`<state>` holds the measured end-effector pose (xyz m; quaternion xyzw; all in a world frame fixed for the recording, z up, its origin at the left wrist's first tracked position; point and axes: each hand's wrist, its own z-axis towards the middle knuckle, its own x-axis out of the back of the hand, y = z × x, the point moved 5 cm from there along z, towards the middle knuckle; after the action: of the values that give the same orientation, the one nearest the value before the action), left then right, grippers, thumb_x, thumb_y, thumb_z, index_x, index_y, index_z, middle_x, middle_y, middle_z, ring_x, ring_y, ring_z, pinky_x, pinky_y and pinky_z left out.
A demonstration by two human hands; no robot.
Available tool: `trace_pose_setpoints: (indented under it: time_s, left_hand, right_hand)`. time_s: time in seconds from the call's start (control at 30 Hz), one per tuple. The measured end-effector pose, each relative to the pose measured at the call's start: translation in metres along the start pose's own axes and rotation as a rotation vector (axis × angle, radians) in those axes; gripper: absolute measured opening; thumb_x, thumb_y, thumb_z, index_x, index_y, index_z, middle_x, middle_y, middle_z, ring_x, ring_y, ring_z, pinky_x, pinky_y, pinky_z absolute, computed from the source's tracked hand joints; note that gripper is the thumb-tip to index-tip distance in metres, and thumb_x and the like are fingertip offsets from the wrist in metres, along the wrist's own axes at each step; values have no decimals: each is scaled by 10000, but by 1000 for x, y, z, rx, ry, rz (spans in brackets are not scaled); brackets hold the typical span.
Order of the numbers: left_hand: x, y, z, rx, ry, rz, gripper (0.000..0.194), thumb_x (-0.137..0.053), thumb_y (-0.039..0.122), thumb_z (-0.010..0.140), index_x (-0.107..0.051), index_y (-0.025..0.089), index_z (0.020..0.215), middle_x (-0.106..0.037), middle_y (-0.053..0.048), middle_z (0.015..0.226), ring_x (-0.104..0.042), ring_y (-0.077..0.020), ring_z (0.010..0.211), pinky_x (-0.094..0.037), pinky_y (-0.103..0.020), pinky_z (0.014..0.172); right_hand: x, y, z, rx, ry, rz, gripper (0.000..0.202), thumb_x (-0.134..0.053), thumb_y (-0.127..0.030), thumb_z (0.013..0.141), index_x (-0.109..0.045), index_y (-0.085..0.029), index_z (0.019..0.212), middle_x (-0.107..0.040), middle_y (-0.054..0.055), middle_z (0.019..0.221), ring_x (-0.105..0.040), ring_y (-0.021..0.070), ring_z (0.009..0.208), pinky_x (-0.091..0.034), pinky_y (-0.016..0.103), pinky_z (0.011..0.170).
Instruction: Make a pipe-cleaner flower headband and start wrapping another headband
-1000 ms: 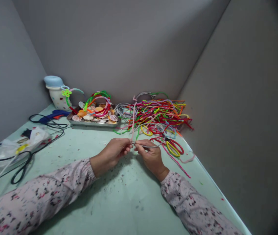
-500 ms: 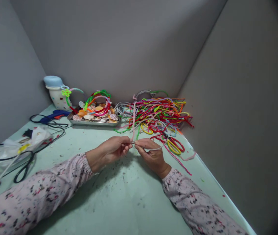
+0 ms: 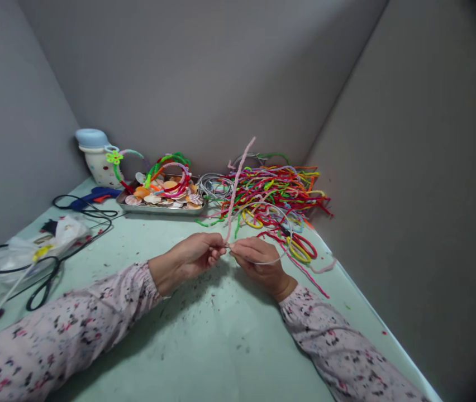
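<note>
My left hand [image 3: 198, 258] is closed, thumb and fingers pinching the lower end of a pink pipe cleaner [image 3: 236, 187]. The rest of the stem rises from the fingertips and leans to the right. My right hand [image 3: 261, 269] pinches one end of a thin silvery-white hoop [image 3: 291, 230], which looks like a headband and curves up over the knuckles. Both sets of fingertips nearly meet above the table, where the pipe cleaner and the hoop's end come together. The exact join is too small to make out.
Behind the hands lies a heap of colourful pipe cleaners [image 3: 280, 187], with yellow- and red-handled scissors [image 3: 300, 251] nearby. A metal tray [image 3: 162, 211] holds shells and wrapped hoops. A cup [image 3: 99, 164], a blue glue gun [image 3: 95, 195], black cables [image 3: 53, 279] and a plastic bag [image 3: 64, 231] are at left.
The pink pipe cleaner's free end has swung up and to the right. The hoop has tilted slightly lower and to the right in my right hand, while both hands stay nearly in place.
</note>
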<state>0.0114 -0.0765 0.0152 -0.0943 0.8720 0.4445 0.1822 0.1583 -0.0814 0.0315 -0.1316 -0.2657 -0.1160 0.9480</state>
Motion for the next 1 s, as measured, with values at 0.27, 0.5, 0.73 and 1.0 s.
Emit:
trace_pose_setpoints:
  time_s: [0.27,0.5,0.73,1.0]
  left_hand:
    - [-4,2,-2,37,-36,-3,88,-538,93,735,-569,97,653,-559,7,529,-474,-38,370,-391,-127,359]
    - [-6,4,-3,-88,-70,62,111,-577,186,777,-630,96,812,-610,-17,665,-522,-54,445,-402,-158,409]
    - [1,19,-10,-593,168,423,146,-613,296,762,-608,150,764,-562,9,608,-497,-91,491,-371,-201,472]
    - [-11,21,-29,-1071,308,943,110,-578,244,829,-659,209,893,-620,-29,873,-540,-120,678,-405,-223,655]
  right_hand:
    - [1,5,2,-201,114,156,177,-629,-134,818,-699,-229,951,-729,47,869,-668,171,824,-535,309,752]
    - [-4,24,-6,-534,229,301,106,-646,-235,816,-722,-217,888,-718,48,836,-668,179,771,-542,306,659]
    - [-5,34,-13,-685,255,348,150,-642,-297,815,-716,-190,890,-699,53,826,-663,173,731,-540,289,614]
    - [-6,33,-13,-680,239,374,149,-647,-290,813,-718,-191,899,-695,49,837,-662,165,732,-538,277,614]
